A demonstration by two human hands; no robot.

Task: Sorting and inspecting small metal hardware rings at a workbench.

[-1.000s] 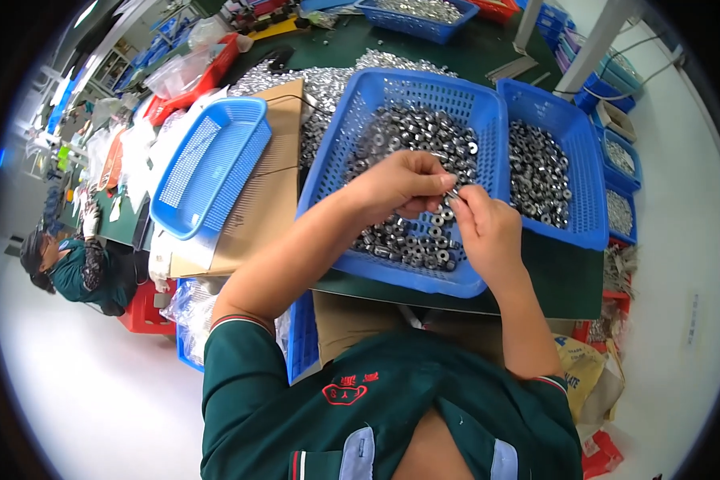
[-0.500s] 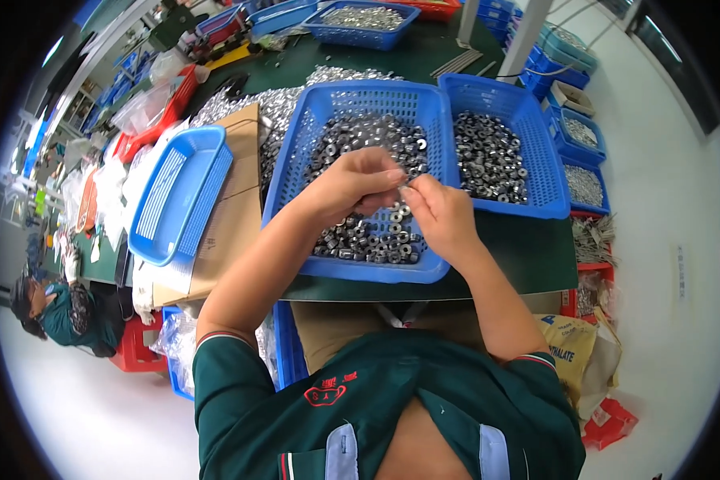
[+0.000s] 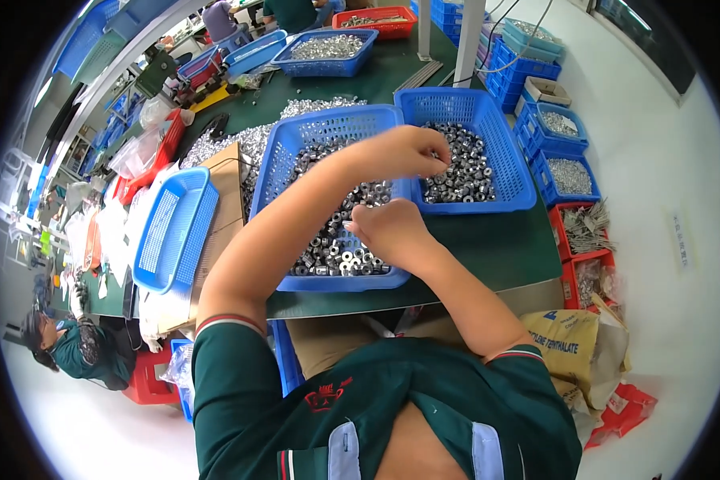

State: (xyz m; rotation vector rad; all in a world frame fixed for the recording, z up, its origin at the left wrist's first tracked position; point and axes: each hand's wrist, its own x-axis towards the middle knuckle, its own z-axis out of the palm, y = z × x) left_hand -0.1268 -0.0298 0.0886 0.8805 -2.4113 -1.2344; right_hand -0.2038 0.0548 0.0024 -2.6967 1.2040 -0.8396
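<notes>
My left hand [image 3: 408, 152] reaches across to the right, over the near left part of the right blue basket [image 3: 514, 164]. Its fingers are curled together, slightly blurred; whatever they may hold does not show. Lower and closer to me, my right hand [image 3: 392, 232] is closed above the larger blue basket [image 3: 336, 284], its thumb and fingers pinched at a small pale bit I cannot make out. Short ring-like metal parts [image 3: 352, 260] with centre holes lie loose in the larger basket. Similar metal parts [image 3: 468, 168] fill much of the right basket.
Shiny metal pieces [image 3: 244, 144] heap on the green table [image 3: 488, 252] behind the baskets. An empty light-blue basket [image 3: 172, 232] rests on cardboard [image 3: 216, 216] at left. Blue bins [image 3: 572, 176] stand at right, sacks [image 3: 564, 344] below. A co-worker [image 3: 88, 348] sits far left.
My hands have come apart. The left moved right from the larger basket to over the right basket; the right shifted left and nearer. The whole view has shifted slightly.
</notes>
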